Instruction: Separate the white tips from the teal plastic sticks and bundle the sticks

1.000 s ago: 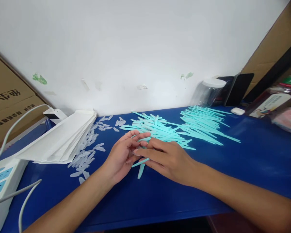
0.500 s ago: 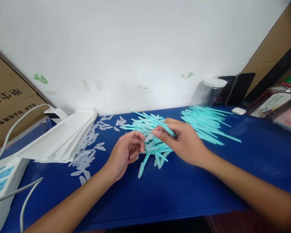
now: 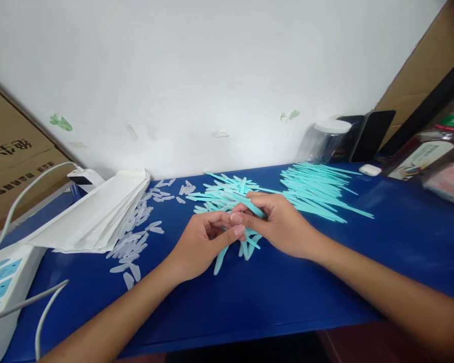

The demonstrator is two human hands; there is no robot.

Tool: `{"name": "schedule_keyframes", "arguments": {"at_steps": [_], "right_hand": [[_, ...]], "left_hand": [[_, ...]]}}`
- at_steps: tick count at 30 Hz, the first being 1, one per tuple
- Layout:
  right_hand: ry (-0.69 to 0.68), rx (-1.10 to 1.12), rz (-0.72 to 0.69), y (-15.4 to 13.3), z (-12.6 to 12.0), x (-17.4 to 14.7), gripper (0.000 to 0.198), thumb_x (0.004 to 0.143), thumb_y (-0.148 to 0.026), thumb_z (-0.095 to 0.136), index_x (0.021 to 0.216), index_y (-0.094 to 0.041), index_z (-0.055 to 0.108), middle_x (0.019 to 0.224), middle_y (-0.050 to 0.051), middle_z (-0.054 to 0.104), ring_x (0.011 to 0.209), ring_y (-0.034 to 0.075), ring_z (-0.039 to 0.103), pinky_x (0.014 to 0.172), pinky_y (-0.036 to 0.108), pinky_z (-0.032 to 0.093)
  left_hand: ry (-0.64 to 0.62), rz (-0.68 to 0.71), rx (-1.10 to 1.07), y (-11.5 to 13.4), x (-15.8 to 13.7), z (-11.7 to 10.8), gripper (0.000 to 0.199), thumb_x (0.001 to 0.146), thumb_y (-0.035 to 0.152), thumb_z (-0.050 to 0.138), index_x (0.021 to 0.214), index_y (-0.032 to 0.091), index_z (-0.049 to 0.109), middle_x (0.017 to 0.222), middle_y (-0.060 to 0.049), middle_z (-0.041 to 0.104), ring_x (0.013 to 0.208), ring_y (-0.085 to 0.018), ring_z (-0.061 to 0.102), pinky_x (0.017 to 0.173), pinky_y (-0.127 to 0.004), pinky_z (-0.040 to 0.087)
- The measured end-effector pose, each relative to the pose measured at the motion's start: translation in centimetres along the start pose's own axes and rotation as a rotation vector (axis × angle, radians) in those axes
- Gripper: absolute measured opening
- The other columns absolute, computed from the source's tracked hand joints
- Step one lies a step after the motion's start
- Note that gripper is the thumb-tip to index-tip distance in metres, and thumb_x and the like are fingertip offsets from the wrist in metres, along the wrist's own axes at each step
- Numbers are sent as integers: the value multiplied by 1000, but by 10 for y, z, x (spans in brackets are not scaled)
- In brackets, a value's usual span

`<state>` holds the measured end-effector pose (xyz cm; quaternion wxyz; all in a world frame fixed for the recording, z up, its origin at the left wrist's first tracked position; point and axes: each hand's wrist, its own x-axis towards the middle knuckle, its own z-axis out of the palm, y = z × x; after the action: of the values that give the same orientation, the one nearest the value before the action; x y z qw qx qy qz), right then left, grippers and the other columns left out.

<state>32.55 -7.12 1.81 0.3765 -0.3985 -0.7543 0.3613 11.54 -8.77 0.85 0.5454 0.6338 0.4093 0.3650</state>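
My right hand (image 3: 287,224) is closed round a turquoise eyebrow razor (image 3: 256,208), whose handle slants up between thumb and fingers. Against its fingertips, my left hand (image 3: 199,244) is pinched; what lies between the touching fingers is hidden. Beneath and behind both hands spreads a loose pile of turquoise razors with whitish covered ends (image 3: 221,194). To the right, more slim turquoise razors (image 3: 314,189) lie roughly side by side. Translucent blade caps (image 3: 130,247) are scattered left of my left hand.
White paper-like sleeves (image 3: 94,217) are stacked at the left, beside a power strip (image 3: 11,297) and cables. At the back right stand a clear jar with a white lid (image 3: 331,126), a dark phone (image 3: 373,136), a small white case (image 3: 370,170) and a bottle (image 3: 419,151).
My left hand has moved right and its fingers have closed against my right fingertips. My right hand keeps its razor, and the whitish end that showed between the hands is now covered.
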Motion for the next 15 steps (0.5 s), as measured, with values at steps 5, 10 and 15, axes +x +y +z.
{"name": "schedule_keyframes", "arguments": {"at_steps": [5, 10, 15], "right_hand": [[-30, 92, 40, -7, -6, 1, 51, 107, -67, 53, 83, -23, 58, 78, 0, 53, 72, 18, 49, 68, 32, 41], [-123, -25, 44, -5, -21, 6, 51, 113, -60, 39, 86, -22, 58, 80, 1, 50, 77, 19, 51, 71, 33, 42], [-168, -115, -47, 0, -24, 7, 45, 113, -49, 47, 81, -21, 59, 82, 1, 55, 76, 18, 51, 71, 32, 41]], "left_hand": [[153, -73, -140, 5, 3, -4, 28, 91, 45, 82, 86, 18, 78, 71, -2, 70, 46, -6, 35, 46, -22, 26], [320, -113, -236, 2, 9, -17, 23, 88, 39, 83, 85, 18, 74, 63, 5, 56, 45, -4, 21, 43, -20, 21], [363, -101, -261, 3, 9, -22, 23, 86, 39, 83, 86, 17, 77, 64, 5, 49, 48, -5, 23, 40, -19, 19]]}}
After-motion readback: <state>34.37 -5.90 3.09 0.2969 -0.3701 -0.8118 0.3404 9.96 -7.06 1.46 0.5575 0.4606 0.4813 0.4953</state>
